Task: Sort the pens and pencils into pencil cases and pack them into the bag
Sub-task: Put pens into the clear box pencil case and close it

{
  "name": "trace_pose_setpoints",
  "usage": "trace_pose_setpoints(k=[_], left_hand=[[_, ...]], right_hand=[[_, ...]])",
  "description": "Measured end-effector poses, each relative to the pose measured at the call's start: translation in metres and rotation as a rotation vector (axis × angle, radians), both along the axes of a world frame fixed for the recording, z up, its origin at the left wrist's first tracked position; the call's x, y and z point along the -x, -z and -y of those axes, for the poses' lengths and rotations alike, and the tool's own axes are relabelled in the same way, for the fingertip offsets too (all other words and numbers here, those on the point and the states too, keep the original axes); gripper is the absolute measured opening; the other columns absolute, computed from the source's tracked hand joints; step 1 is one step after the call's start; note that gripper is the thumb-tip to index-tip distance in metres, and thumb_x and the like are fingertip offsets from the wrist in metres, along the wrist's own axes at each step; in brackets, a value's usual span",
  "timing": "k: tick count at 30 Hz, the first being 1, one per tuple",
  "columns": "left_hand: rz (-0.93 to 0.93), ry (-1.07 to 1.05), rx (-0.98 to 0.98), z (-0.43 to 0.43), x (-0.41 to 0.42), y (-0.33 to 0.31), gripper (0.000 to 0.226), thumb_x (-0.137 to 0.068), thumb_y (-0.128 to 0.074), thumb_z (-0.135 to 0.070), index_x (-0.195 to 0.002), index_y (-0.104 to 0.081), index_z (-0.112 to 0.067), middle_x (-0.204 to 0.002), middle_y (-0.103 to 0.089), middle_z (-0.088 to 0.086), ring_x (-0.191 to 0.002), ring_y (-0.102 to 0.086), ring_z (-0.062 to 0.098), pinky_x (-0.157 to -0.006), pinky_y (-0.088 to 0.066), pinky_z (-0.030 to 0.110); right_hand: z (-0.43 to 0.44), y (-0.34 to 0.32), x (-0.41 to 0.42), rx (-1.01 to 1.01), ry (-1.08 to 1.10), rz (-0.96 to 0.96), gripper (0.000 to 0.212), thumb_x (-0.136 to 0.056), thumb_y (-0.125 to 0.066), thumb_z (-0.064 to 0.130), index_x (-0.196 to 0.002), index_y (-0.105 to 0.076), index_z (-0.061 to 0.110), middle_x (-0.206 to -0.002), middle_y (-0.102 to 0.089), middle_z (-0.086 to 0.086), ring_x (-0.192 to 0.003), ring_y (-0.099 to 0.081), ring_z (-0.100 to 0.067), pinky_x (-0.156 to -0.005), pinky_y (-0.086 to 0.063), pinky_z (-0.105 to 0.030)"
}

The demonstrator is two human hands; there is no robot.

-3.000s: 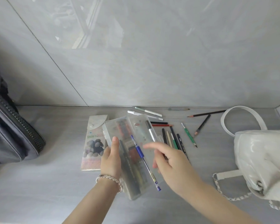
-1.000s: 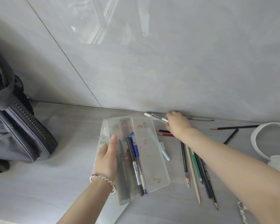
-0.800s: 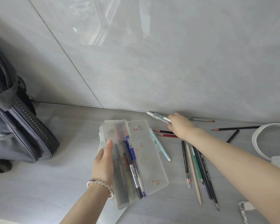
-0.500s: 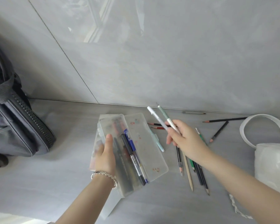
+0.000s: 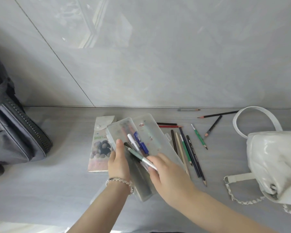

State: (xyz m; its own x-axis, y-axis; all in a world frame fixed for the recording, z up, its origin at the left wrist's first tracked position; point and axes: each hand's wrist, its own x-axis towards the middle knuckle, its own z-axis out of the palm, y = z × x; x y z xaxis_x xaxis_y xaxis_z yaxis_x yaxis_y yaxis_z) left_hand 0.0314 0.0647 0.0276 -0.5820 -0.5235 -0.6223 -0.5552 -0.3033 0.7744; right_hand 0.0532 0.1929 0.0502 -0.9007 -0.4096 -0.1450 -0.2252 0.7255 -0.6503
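Right hand fingers pinch two pens over clear case — left hand grips case.

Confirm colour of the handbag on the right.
Glossy white handbag, with a white strap; the head view shows it clearly.

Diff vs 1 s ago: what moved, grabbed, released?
The right hand picked a white pen and a pale green pen up from beside the wall and carried them back over the open clear pencil case. It still grips the green one; the white pen's hold is unclear. The left hand still holds the case. The loose pencils, grey backpack and white handbag are unmoved.
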Motion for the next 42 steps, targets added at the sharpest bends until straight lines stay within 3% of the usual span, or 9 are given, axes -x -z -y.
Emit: trace_pose_setpoints(k=[7,10,13,17,21,26,30,35,42], left_hand=[[0.044,0.08,0.013,0.02,-0.007,0.004,0.036,-0.087,-0.045,-0.055,-0.083,-0.058,-0.022,-0.101,-0.058,0.003,-0.099,-0.054,0.023,-0.106,-0.038,0.046],[0.051,0.118,0.006,0.025,-0.012,0.003,0.037,-0.089,-0.044,-0.051,-0.109,-0.059,-0.024,-0.118,-0.06,0.004,-0.115,-0.053,0.025,-0.108,-0.036,0.044],[0.063,0.154,0.042,0.028,-0.017,0.003,0.026,-0.091,-0.044,-0.047,-0.08,-0.058,-0.027,-0.096,-0.063,0.001,-0.102,-0.055,0.024,-0.102,-0.04,0.038],[0.075,0.175,0.061,0.028,-0.023,0.003,0.03,-0.09,-0.044,-0.05,-0.085,-0.058,-0.024,-0.094,-0.062,0.0,-0.097,-0.054,0.022,-0.093,-0.039,0.033],[0.053,0.198,-0.029,0.028,-0.027,0.013,0.076,-0.056,-0.052,-0.08,-0.102,-0.068,-0.021,-0.111,-0.069,0.009,-0.106,-0.062,0.029,-0.102,-0.043,0.048],[0.017,0.2,-0.065,0.021,-0.022,0.011,0.065,-0.058,-0.054,-0.072,-0.099,-0.068,-0.024,-0.109,-0.07,0.005,-0.106,-0.063,0.025,-0.103,-0.042,0.046],[0.002,0.186,-0.11,0.014,-0.017,0.007,0.051,-0.072,-0.053,-0.065,-0.094,-0.068,-0.022,-0.108,-0.069,0.006,-0.104,-0.063,0.024,-0.102,-0.044,0.045],[0.001,0.246,-0.116,0.007,-0.016,0.013,0.075,-0.05,-0.054,-0.083,-0.1,-0.068,-0.029,-0.112,-0.068,-0.004,-0.11,-0.06,0.016,-0.107,-0.038,0.04],[-0.004,0.314,-0.118,0.001,-0.017,0.001,0.043,-0.077,-0.048,-0.067,-0.095,-0.064,-0.031,-0.109,-0.065,-0.007,-0.103,-0.059,0.007,-0.1,-0.039,0.03]], right_hand=[[-0.018,-0.014,0.011,0.385,0.117,0.187,0.038,-0.097,-0.034,0.01,-0.109,-0.059,0.036,-0.07,-0.053,0.008,-0.055,-0.046,-0.005,-0.058,-0.039,-0.021],[-0.021,-0.019,0.018,0.567,0.183,0.389,0.033,-0.089,-0.039,0.01,-0.099,-0.058,0.035,-0.085,-0.071,0.009,-0.078,-0.062,0.0,-0.073,-0.046,-0.024],[-0.019,-0.017,0.026,0.488,0.139,0.432,0.015,-0.089,-0.052,0.019,-0.096,-0.052,0.031,-0.088,-0.072,0.019,-0.084,-0.064,-0.003,-0.085,-0.049,-0.031],[-0.001,-0.027,0.024,0.47,0.119,0.396,0.029,-0.096,-0.04,0.034,-0.081,-0.063,0.026,-0.041,-0.044,0.011,-0.037,-0.034,-0.006,-0.044,-0.032,-0.021],[0.025,-0.017,0.011,0.359,0.046,0.389,0.03,-0.094,-0.047,0.033,-0.082,-0.063,0.01,-0.062,-0.057,-0.004,-0.046,-0.048,-0.006,-0.055,-0.043,-0.026],[0.036,0.0,0.006,0.038,-0.041,0.209,0.015,-0.09,-0.053,0.03,-0.098,-0.052,0.018,-0.092,-0.053,-0.004,-0.085,-0.055,-0.023,-0.066,-0.038,-0.029],[0.032,0.02,0.001,-0.064,0.058,-0.26,0.051,-0.08,-0.048,0.041,-0.124,-0.048,0.015,-0.107,-0.057,-0.004,-0.093,-0.06,-0.02,-0.074,-0.054,-0.026],[0.022,0.034,-0.004,-0.202,-0.103,-0.323,0.055,-0.084,-0.036,0.043,-0.13,-0.046,0.014,-0.14,-0.047,-0.008,-0.133,-0.04,-0.026,-0.102,-0.037,-0.051],[0.021,0.04,-0.007,-0.312,-0.078,-0.357,0.063,-0.085,-0.029,0.051,-0.132,-0.048,0.014,-0.143,-0.045,-0.008,-0.134,-0.039,-0.023,-0.1,-0.039,-0.056]])
